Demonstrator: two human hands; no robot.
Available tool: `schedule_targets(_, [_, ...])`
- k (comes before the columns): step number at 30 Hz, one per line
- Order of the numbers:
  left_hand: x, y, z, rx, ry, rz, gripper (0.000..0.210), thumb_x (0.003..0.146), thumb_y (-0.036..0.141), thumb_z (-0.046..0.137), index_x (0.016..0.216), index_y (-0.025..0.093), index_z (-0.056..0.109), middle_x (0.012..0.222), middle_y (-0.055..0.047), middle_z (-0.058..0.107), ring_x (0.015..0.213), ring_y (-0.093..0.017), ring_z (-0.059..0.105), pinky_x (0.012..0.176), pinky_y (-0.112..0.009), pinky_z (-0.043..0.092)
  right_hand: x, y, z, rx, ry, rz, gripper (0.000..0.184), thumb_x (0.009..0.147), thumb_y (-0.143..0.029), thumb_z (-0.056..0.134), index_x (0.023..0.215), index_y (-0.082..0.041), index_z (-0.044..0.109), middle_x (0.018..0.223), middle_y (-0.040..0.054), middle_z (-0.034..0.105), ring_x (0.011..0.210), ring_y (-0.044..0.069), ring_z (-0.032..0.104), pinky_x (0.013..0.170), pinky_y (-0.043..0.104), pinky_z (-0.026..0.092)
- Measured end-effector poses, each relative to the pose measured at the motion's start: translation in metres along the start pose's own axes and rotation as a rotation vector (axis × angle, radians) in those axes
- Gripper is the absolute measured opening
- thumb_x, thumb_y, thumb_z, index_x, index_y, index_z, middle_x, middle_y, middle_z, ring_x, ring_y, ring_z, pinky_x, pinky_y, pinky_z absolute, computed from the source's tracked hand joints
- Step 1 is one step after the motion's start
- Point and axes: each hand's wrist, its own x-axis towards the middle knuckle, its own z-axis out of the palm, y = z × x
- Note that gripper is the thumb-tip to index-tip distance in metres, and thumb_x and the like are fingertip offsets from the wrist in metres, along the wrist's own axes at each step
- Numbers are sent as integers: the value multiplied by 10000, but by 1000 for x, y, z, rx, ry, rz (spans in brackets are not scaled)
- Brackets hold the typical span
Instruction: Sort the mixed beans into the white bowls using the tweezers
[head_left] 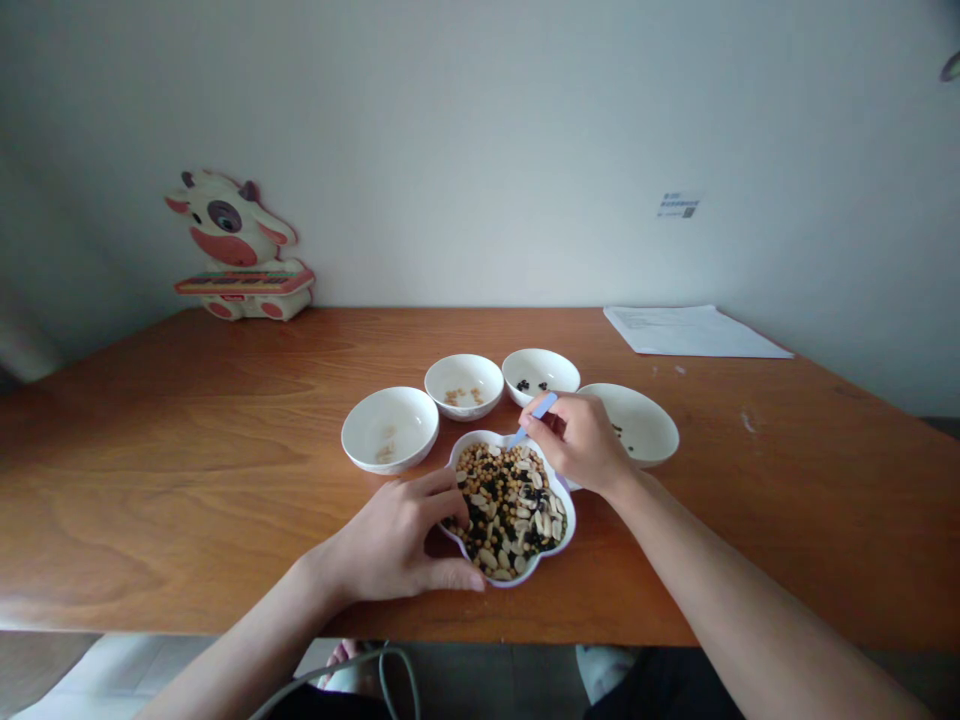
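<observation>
In front of me stands a flower-shaped bowl [568, 500], white inside with a lilac rim, filled with mixed peanuts, black beans and small yellow beans. My left hand [401, 535] grips its left side, thumb along the near rim and fingers curled over the edge. Above the bowl's far right edge, my right hand [581, 435] pinches a slim light blue plastic utensil [534, 417]. It slants down to the mix by the far rim, and its working end is too small to make out.
Four white bowls arc behind: the left bowl [367, 430] and back-left bowl [450, 370] hold pale pieces, the back-right bowl [555, 365] black beans. My right hand partly covers the right bowl [656, 430]. Farther back are a cow toy keyboard [244, 280] and papers [690, 330].
</observation>
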Motion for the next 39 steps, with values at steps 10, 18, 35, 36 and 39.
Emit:
schedule_targets(10, [2,0,-1,-2,5,8,395,841,520,740,867,150,606,915,-39,576,775,-176,539,634,-261,388,0,-2,3,-46,-67,-9,200,843,-199,557,683,-137,661,599,24,632,511,113,510,529,255,358])
schedule_targets(18, [0,1,-2,4,0,4,406,842,532,734,882,149,606,925,-42,578,776,-176,538,641,-268,389,-1,-7,4,30,-159,-52,192,845,-177,573,699,-146,694,686,36,699,600,135,576,597,270,419])
schedule_targets(35, [2,1,-2,14,6,10,395,833,511,751,866,145,606,901,-35,567,763,-172,531,634,-270,391,-2,-10,2,217,-93,-93,111,858,-222,647,785,-157,698,700,10,693,565,102,558,564,241,440])
schedule_targets(36, [2,2,-2,14,4,10,393,834,511,750,868,147,607,904,-36,568,767,-173,533,635,-269,393,-2,-10,2,212,-90,-91,111,863,-224,648,793,-157,703,716,11,699,573,101,563,572,242,442])
schedule_targets(39, [2,2,-2,6,4,14,389,839,514,745,865,152,606,913,-39,575,766,-171,534,629,-262,395,-2,-9,2,211,-94,-88,113,878,-230,641,825,-161,712,756,13,711,596,102,576,591,243,445])
